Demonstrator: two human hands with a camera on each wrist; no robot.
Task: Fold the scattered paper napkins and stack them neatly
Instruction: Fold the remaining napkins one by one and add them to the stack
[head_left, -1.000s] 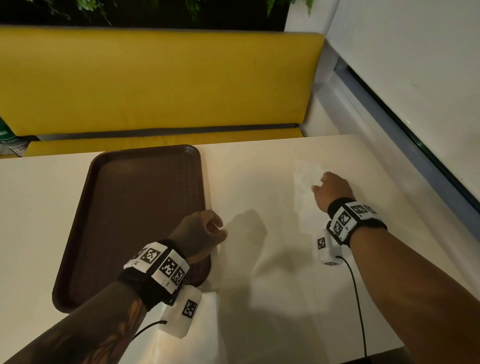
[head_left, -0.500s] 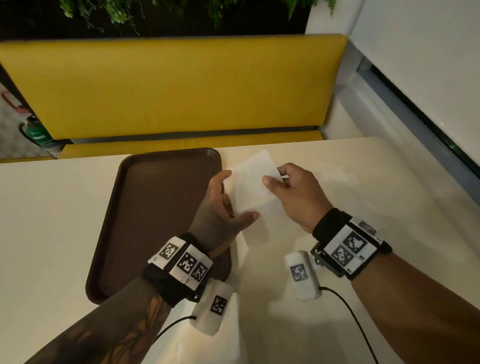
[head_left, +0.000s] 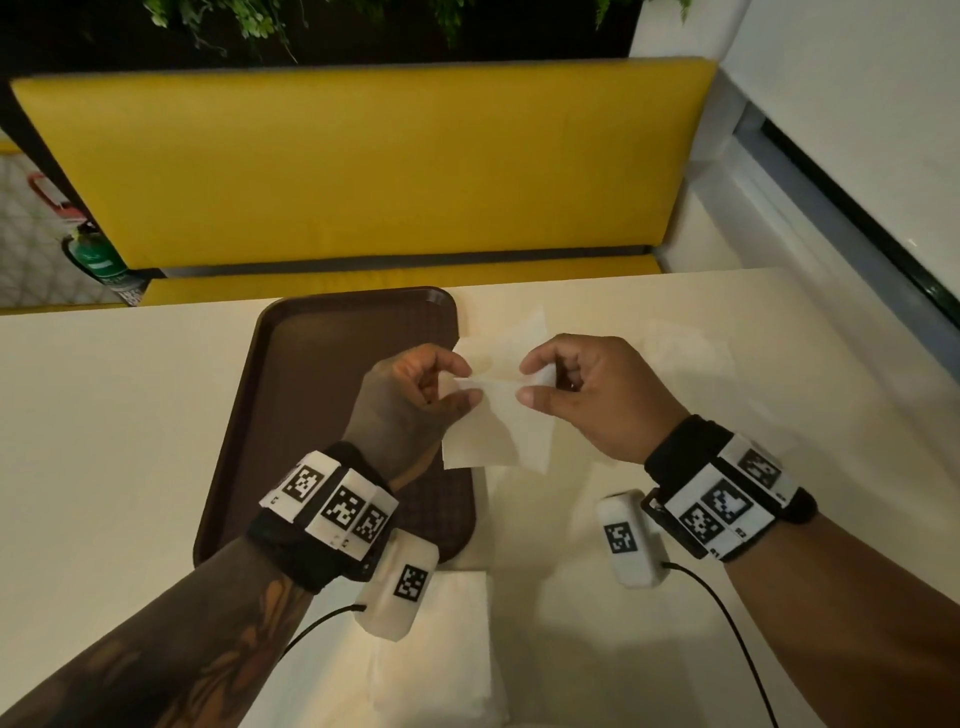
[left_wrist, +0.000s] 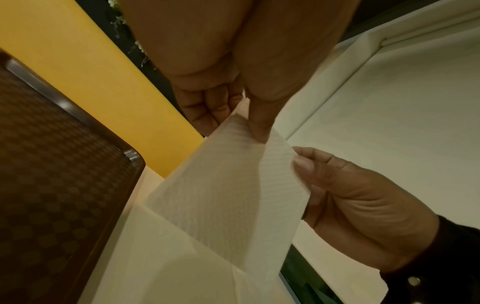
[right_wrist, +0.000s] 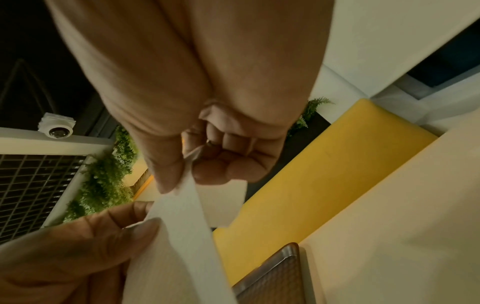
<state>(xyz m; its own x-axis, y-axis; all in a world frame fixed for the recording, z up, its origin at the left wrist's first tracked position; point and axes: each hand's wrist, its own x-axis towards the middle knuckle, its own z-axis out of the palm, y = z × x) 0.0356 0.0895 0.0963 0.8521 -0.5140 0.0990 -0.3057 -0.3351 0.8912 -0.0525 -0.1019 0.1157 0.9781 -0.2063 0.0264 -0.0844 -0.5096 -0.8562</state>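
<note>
Both hands have drawn closer around the napkin since half a second ago, when it lay flatter between them; one second ago the right hand was still out at the far right of the table and the left hung curled over the tray.

Head view: the left hand (head_left: 415, 395) pinches the napkin (head_left: 493, 431) at its left end, thumb against curled fingers, and the right hand (head_left: 587, 395) pinches its right end the same way. The sheet bends along the line between them, one flap rising far, the other hanging near, above the table (head_left: 130, 441) just right of the brown tray (head_left: 322, 364). Another napkin (head_left: 680, 348) lies flat to the far right. A folded stack (head_left: 441, 649) sits near, below the left wrist. A yellow bench (head_left: 363, 166) stands beyond.

Left wrist view: the left hand (left_wrist: 233, 98) nips the napkin (left_wrist: 228, 185) between thumb and fingers; the right hand (left_wrist: 345, 201) grips the opposite edge. The tray (left_wrist: 52, 174) is at left.

Right wrist view: the right hand (right_wrist: 207, 148) clamps the napkin (right_wrist: 182, 236) between thumb and curled fingers; the left hand (right_wrist: 78, 246) pinches it lower down. A tray corner (right_wrist: 275, 273) shows near.
</note>
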